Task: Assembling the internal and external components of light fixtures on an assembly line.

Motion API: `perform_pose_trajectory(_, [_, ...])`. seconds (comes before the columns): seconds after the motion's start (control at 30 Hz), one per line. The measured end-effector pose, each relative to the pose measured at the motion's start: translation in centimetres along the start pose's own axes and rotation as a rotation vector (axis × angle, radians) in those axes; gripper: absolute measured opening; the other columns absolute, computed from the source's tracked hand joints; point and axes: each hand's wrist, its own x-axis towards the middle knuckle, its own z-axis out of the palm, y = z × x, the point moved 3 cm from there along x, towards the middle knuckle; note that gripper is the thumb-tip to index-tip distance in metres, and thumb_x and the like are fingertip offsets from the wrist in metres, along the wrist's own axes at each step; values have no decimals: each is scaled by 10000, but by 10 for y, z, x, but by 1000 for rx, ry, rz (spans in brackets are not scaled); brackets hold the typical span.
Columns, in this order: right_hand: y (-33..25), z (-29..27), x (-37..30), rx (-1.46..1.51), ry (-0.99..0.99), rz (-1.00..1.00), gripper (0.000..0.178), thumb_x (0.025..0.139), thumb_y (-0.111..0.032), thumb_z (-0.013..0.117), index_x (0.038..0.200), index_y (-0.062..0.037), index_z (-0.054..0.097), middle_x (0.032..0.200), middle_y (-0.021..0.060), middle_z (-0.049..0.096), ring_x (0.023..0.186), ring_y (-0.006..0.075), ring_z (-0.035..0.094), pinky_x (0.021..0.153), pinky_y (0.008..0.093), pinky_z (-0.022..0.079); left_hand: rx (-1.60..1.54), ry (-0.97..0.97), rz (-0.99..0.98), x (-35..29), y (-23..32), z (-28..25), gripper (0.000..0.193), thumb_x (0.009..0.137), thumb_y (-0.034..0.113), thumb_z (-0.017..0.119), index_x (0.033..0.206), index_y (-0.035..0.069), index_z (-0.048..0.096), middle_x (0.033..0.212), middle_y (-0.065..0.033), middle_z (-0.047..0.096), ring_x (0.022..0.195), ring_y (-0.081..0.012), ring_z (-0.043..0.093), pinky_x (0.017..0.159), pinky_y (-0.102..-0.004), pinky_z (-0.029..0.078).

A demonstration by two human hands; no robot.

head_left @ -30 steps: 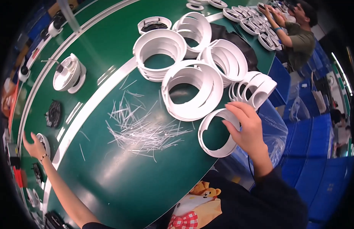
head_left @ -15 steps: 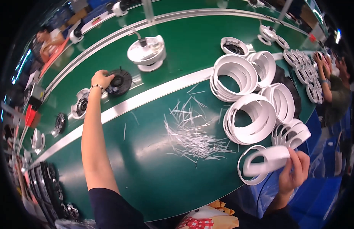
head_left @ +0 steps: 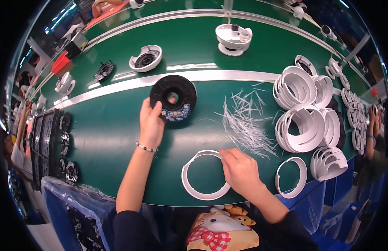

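A black round housing (head_left: 186, 91) with a centre hole and a small blue circuit board on its lower edge is raised above the bench in my left hand (head_left: 151, 125), the thumb across its face. Closer to me, the fingers of my right hand (head_left: 243, 172) pinch the right side of a white plastic ring (head_left: 204, 196). The ring is at the near edge of the bench, apart from the housing; whether it touches the surface I cannot tell. Beyond my right hand is a loose pile of thin white strips (head_left: 248, 125).
Stacks of white rings (head_left: 300, 127) stand on the right, with a single ring (head_left: 303, 175) nearer me. Across the metal rail (head_left: 219, 75) are a white cup-shaped housing (head_left: 156, 62) and a white domed unit (head_left: 233, 37). Black trays (head_left: 41, 142) stand left; a blue plastic-lined bin (head_left: 77, 201) is below.
The black housing has come off the far side of the rail toward me in my left hand. My right hand has brought a white ring leftward from the stacks. The view has turned left.
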Motion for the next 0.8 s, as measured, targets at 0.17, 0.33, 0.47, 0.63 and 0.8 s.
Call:
perform_pose_trajectory(0.17, [-40, -9, -4, -39, -149, -58, 1022, 449, -464, 757, 1250, -4, 318, 1288, 226, 281, 1153, 410, 294, 893, 509, 310, -65, 17, -52, -22, 1, -8, 250, 867, 94, 425, 1110, 44, 385, 1075, -64, 510, 972, -146, 511, 809, -295, 421])
perform_pose_trajectory(0.33, [-57, 11, -4, -33, -221, -47, 1065, 443, -366, 789, 1291, -30, 239, 1291, 261, 216, 1144, 433, 275, 880, 585, 275, -152, -83, -123, -28, 2, 3, 346, 840, 16, 419, 1181, 16, 359, 1165, -115, 472, 1046, -202, 491, 851, -343, 418])
perform_pose_trajectory(0.47, [-43, 2, 15, 241, 71, -95, 1063, 453, -323, 783, 1263, 53, 207, 1247, 259, 269, 1124, 413, 297, 944, 455, 263, -238, -86, -126, -33, -4, 5, 360, 817, -14, 430, 1170, 45, 400, 1149, -98, 498, 1072, -204, 472, 891, -378, 381])
perform_pose_trajectory(0.63, [-18, 11, 52, 860, 343, 90, 1163, 492, -349, 811, 1299, 49, 75, 1241, 235, 265, 1168, 324, 309, 966, 396, 271, -360, -169, -251, -53, -14, 28, 463, 773, -54, 483, 1214, 37, 371, 1184, -85, 466, 1084, -205, 454, 947, -350, 326])
perform_pose_trajectory(0.8, [-25, 11, 59, 694, 261, 40, 1158, 493, -248, 825, 1316, 35, 61, 1317, 195, 213, 1213, 265, 277, 993, 349, 246, -587, -521, -453, -55, -2, 27, 639, 768, 374, 433, 1268, 4, 286, 1284, -160, 337, 1191, -318, 332, 976, -455, 284])
